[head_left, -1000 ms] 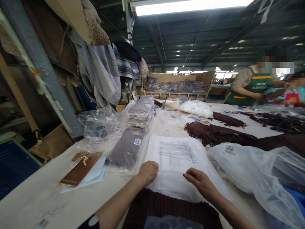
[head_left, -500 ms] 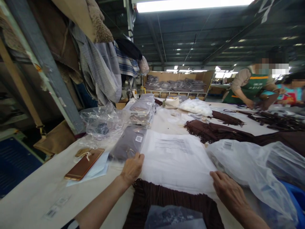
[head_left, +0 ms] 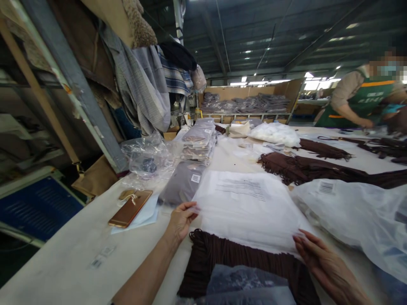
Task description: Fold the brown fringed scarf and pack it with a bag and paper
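While you pinch the printed plastic bag [head_left: 251,207] at its near corners, left hand [head_left: 181,218] on one and right hand [head_left: 318,258] on the other, it lies flat near the counter's [head_left: 63,250] front edge, over the brown fringed garment [head_left: 241,262]. Uneven pulling could skew the slippery film, and fringe could snag. The phone [head_left: 130,208] lies just left.

The pale table [head_left: 63,254] bears a phone [head_left: 130,208] near its left edge, bagged garments [head_left: 199,142] and brown fringed cloth [head_left: 305,169] farther back.
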